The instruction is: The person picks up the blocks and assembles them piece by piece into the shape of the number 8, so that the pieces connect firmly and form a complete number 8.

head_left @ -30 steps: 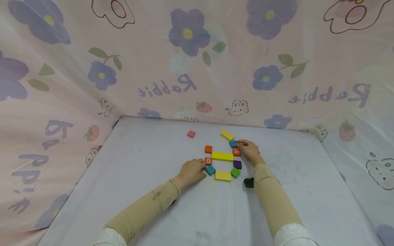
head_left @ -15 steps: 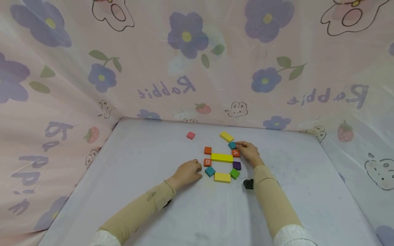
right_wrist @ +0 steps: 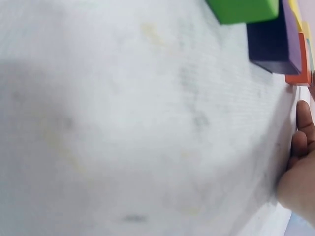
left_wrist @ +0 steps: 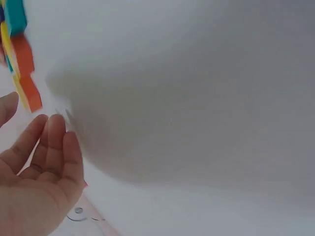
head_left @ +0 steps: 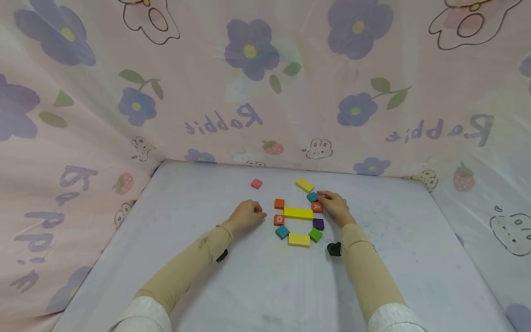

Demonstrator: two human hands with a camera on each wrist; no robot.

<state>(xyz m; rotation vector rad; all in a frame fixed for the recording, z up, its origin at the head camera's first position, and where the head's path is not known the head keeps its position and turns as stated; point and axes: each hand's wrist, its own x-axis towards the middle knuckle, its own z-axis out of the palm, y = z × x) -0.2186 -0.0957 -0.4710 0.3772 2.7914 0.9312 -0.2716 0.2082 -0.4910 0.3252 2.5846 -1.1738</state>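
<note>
Colored blocks form a closed outline in the head view, with a long yellow block (head_left: pixel 298 213) across its middle. My right hand (head_left: pixel 335 206) is at the upper right, its fingertips pinching the right corner of a teal block (head_left: pixel 312 197). That block sits between a tilted yellow block (head_left: pixel 304 185) and an orange block marked A (head_left: pixel 316 207). My left hand (head_left: pixel 245 215) holds nothing, left of an orange block (head_left: pixel 280 204) and the orange block marked O (head_left: pixel 279 220). In the left wrist view its fingers (left_wrist: pixel 55 147) are loosely bent, apart from the blocks.
A pink block (head_left: pixel 256 184) lies alone at the back left. A purple block (head_left: pixel 318 224), a green block (head_left: pixel 315 235), a yellow block (head_left: pixel 299 240) and another teal block (head_left: pixel 282 232) complete the lower outline. Patterned curtains (head_left: pixel 298 92) rise behind the white table (head_left: pixel 265 286).
My left hand has left the lower teal block and the O block, moving left and then farther back. The right hand stays at the upper teal block.
</note>
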